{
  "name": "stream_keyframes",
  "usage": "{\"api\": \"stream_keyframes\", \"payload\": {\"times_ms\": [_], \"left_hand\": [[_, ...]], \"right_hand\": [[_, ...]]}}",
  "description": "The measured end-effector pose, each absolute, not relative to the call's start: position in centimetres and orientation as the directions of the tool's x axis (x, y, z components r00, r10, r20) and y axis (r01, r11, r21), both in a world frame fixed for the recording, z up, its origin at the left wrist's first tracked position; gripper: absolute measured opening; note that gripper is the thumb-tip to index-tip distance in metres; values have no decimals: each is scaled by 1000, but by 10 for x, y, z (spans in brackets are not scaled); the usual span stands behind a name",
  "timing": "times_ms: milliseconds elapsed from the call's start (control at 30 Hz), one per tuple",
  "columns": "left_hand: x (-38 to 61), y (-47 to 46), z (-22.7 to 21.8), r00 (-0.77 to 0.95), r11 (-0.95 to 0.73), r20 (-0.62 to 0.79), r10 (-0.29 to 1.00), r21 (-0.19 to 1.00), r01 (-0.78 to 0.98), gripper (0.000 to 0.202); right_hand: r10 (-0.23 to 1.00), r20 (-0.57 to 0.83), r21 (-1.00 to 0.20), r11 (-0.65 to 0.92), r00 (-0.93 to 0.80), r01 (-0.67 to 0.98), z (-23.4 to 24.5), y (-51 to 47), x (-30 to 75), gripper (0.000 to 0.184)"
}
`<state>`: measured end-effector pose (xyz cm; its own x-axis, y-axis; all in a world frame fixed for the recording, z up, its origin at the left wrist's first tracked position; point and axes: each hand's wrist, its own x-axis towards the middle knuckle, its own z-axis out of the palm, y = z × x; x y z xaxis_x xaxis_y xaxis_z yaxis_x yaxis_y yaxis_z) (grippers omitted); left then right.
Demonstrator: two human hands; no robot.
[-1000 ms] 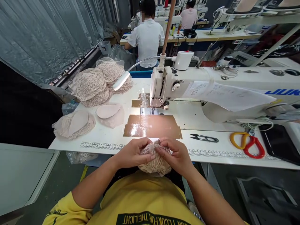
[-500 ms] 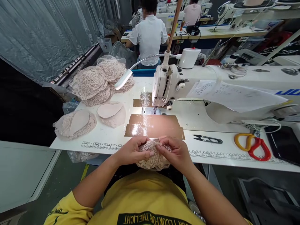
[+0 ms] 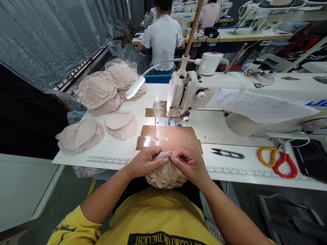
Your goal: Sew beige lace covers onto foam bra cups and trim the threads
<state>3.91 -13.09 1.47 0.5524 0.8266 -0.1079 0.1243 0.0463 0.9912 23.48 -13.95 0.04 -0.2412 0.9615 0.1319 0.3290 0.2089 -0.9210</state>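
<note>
Both hands meet at the near edge of the white sewing table. My left hand and my right hand are closed, fingertips pinching the top of a rounded beige lace piece that hangs over the table edge toward my lap. Just beyond them lie brown tape strips and the needle area of the white sewing machine. Black thread snips lie to the right of my right hand.
A pile of beige lace cups and flat beige pads sit at the left of the table. Red and yellow scissors lie at the right. A gooseneck lamp hangs over the table. A person in white works behind.
My hands have turned the lace piece a little, so its scalloped edge now hangs lower over the table edge. The view has shifted slightly.
</note>
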Motion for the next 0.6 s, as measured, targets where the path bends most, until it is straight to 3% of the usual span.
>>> {"api": "stream_keyframes", "payload": {"times_ms": [367,467,600], "left_hand": [[39,-120,11,562,-30,-76,824,984,176,29],[40,-116,11,574,-45,-80,815,979,200,29],[42,-113,14,608,65,-144,781,987,150,30]], "right_hand": [[962,29,-961,101,-271,256,-3,-127,238,24],[940,60,-952,155,-336,262,1,-124,239,20],[932,99,-951,191,-349,242,5,-119,241,19]]}}
